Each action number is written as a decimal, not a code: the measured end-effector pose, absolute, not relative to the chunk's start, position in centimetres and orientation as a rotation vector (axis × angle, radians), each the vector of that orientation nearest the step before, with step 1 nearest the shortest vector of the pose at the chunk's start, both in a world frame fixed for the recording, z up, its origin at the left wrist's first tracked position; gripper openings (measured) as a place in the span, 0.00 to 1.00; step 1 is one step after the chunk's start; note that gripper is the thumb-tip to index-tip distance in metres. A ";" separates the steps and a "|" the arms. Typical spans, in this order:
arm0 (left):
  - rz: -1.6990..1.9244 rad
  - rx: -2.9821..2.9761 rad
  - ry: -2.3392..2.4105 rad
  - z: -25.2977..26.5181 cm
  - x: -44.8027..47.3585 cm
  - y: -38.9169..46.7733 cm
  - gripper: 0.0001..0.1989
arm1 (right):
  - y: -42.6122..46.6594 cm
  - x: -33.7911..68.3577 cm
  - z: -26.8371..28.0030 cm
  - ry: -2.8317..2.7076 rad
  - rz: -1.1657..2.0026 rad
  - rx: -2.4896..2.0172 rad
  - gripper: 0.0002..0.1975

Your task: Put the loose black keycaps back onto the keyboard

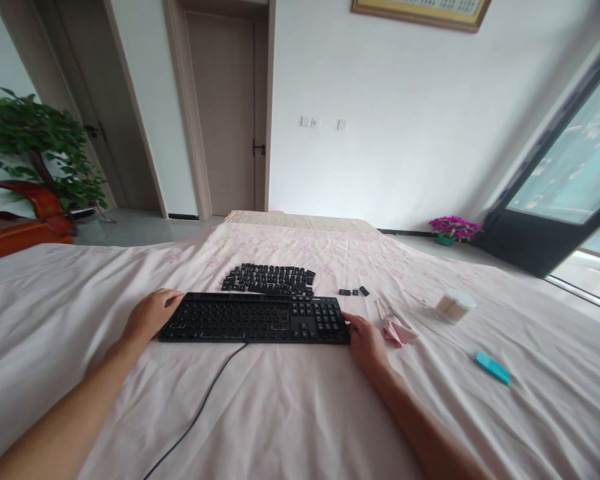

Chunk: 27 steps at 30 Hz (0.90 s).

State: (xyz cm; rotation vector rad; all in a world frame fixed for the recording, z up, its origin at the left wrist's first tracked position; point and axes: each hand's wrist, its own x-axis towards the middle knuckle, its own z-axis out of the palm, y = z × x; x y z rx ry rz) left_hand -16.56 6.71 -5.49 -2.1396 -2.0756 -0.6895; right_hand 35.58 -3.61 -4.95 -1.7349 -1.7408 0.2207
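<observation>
A black computer keyboard (250, 319) lies across the bedspread in front of me, its cable running from the near edge toward me. Many keys look removed from its main block, while the number pad on the right still has caps. My left hand (151, 315) grips the left end, with the fingertips partly hidden. At the right end, my right hand (366, 339) holds the short side between thumb and fingers. Just beyond the keyboard, loose black keycaps (270, 278) are laid out in rows. Several more keycaps (345, 292) sit apart to the right.
Right of the keyboard are a crumpled pink cloth (399, 331), a white-and-clear round container (455, 307) and a blue object (493, 368). The bedspread (300, 407) is wrinkled. Farther off stand a green plant (35, 147), doors and purple flowers (455, 228).
</observation>
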 end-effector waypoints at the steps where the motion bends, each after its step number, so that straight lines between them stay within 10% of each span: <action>1: -0.684 -2.149 -2.081 -5.6 -16.6 6.8 0.17 | -3.7 35.6 -4.9 -1.734 0.228 -1.728 0.24; 27: -0.653 -2.054 -2.154 -7.3 -17.3 8.3 0.12 | -4.2 36.2 -5.2 -1.579 0.452 -1.604 0.23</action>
